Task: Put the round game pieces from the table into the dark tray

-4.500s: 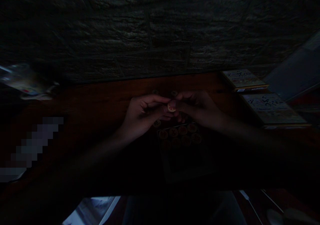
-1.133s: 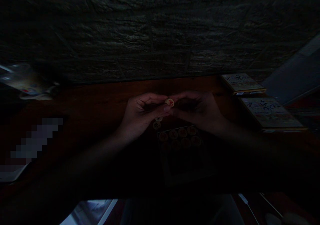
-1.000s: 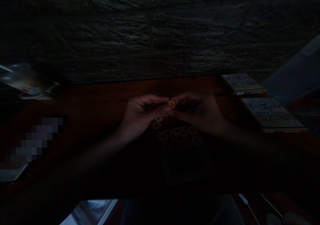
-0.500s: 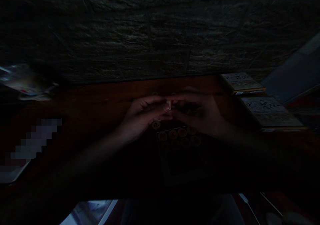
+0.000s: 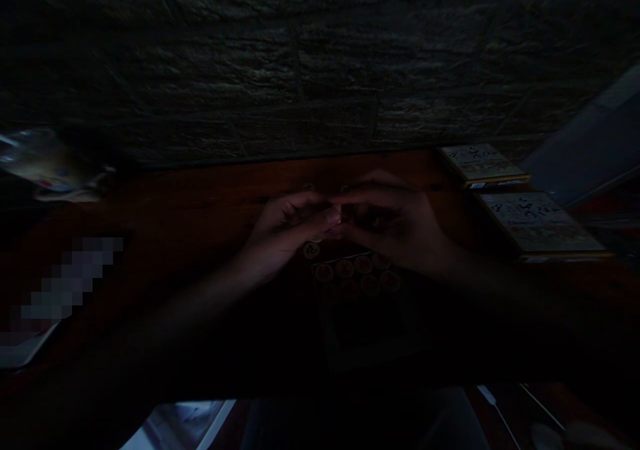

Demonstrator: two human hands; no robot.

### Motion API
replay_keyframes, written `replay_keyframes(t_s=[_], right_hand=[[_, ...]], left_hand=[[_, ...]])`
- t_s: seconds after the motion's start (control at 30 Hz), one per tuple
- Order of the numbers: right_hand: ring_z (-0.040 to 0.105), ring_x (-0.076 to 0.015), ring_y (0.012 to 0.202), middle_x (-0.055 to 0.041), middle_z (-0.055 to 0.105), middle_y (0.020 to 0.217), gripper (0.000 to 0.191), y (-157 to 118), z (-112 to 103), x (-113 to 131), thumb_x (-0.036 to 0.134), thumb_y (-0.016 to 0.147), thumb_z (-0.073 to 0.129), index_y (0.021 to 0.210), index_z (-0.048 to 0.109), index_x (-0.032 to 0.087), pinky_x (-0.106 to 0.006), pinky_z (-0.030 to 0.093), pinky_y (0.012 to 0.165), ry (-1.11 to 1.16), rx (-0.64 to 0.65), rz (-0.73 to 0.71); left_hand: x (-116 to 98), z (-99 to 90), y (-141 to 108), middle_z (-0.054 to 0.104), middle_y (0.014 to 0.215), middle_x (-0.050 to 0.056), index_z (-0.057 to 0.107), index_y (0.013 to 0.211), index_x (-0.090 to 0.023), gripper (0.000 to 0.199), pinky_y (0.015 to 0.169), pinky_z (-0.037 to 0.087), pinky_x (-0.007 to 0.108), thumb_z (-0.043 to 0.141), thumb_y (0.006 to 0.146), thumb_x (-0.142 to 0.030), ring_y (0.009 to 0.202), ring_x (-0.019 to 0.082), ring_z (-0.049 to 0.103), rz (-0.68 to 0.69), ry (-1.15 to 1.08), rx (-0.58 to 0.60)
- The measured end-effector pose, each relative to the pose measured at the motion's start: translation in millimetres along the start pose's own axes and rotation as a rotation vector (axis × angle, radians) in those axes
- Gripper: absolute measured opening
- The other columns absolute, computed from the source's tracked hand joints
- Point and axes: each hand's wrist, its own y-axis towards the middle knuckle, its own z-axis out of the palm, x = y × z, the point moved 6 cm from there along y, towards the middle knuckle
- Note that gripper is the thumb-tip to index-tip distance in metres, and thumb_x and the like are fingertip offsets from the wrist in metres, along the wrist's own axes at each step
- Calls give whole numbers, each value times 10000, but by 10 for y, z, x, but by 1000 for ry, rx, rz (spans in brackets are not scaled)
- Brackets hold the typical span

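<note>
In the dim head view, my left hand (image 5: 287, 227) and my right hand (image 5: 400, 220) meet fingertip to fingertip above the table. Pinched between them is a small pale xiangqi piece (image 5: 339, 214), seen edge-on, and the fingers of both hands are closed on it. One round xiangqi piece with a dark character (image 5: 311, 250) lies just below my left hand. Nearer to me is a shallow box (image 5: 373, 360) with several round pieces (image 5: 345, 268) in two rows at its far end. A few more pieces (image 5: 309, 187) show faintly behind my hands, partly covered.
Two flat printed boxes (image 5: 540, 223) lie on the wooden table (image 5: 210, 190) at the right. To the left are a clear container (image 5: 47, 160) and a blurred-out flat object (image 5: 70, 283). A rough stone wall (image 5: 300, 70) rises along the table's back edge.
Almost nothing differs. Both hands keep the piece in nearly the same spot, with slightly less of its pale edge showing now.
</note>
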Motion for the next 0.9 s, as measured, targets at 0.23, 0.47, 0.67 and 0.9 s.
replay_keyframes(t_s=[0.23,0.47,0.67,0.9], right_hand=[[685,-183,871,-61,738,1033,373,12,-2,-3,326,872,889,1227,813,240,-317,570,749,-8,7,-35],[711,-203,972,-76,745,1092,325,2,-8,-12,334,910,855,1216,810,237,-333,591,798,-59,13,-105],[711,-181,938,-76,740,1117,327,-7,-2,-9,307,906,860,1212,794,215,-295,582,752,-68,-7,-131],[717,-179,932,-73,745,1082,385,-1,-5,-9,301,878,888,1234,792,194,-305,586,788,-51,-3,-120]], left_hand=[[-7,-35,-2,823,1024,55,848,1007,-220,230,754,613,239,924,810,-311,881,171,772,33,59,-28],[15,-37,9,821,1047,50,833,1047,-210,287,806,605,224,939,788,-275,916,163,769,35,5,8],[4,31,-14,819,972,62,844,993,-186,223,780,632,254,883,858,-359,833,169,776,-50,-48,17],[6,-26,-3,826,1023,58,851,1033,-201,229,785,591,220,906,835,-300,885,156,766,-5,26,-19]])
